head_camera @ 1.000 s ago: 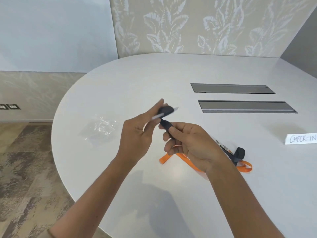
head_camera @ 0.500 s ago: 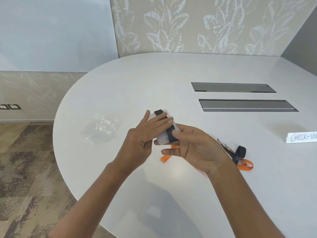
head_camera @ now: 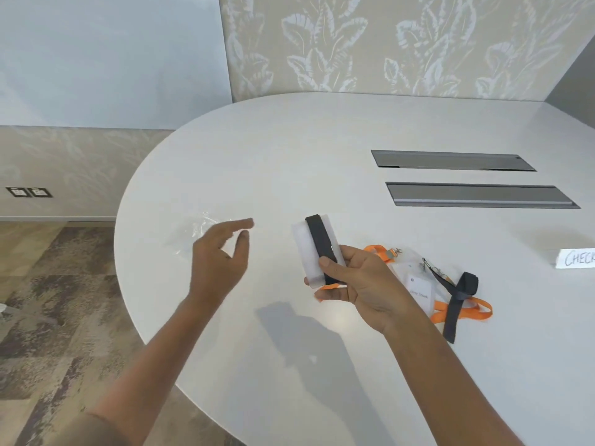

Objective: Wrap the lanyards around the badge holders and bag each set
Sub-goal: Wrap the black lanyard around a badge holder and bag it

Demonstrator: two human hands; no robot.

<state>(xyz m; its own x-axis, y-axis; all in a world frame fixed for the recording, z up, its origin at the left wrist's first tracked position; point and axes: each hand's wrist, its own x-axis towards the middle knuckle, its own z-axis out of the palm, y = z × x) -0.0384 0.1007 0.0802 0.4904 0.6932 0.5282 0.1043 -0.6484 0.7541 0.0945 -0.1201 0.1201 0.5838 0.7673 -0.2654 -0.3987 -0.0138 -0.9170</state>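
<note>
My right hand (head_camera: 357, 284) grips a clear badge holder (head_camera: 306, 244) with a black lanyard (head_camera: 320, 243) wound lengthwise round it, thumb pressed on the band. My left hand (head_camera: 220, 255) hovers above the table to the left, fingers loose and holding nothing. Beyond its fingertips lie clear plastic bags (head_camera: 193, 233), crumpled on the white table (head_camera: 289, 162). To the right of my right hand lie another badge holder (head_camera: 418, 291), an orange lanyard (head_camera: 463, 312) and a second black lanyard (head_camera: 458, 300), tangled together on the tabletop.
Two grey cable hatches (head_camera: 479, 194) are set in the table at the back right. A white sign reading "CHECK" (head_camera: 576, 258) stands at the right edge. The table's rounded edge drops to patterned carpet (head_camera: 48, 300) on the left.
My left hand has let go of the wrapped badge holder and moved left toward the plastic bags. My right hand now holds the set alone.
</note>
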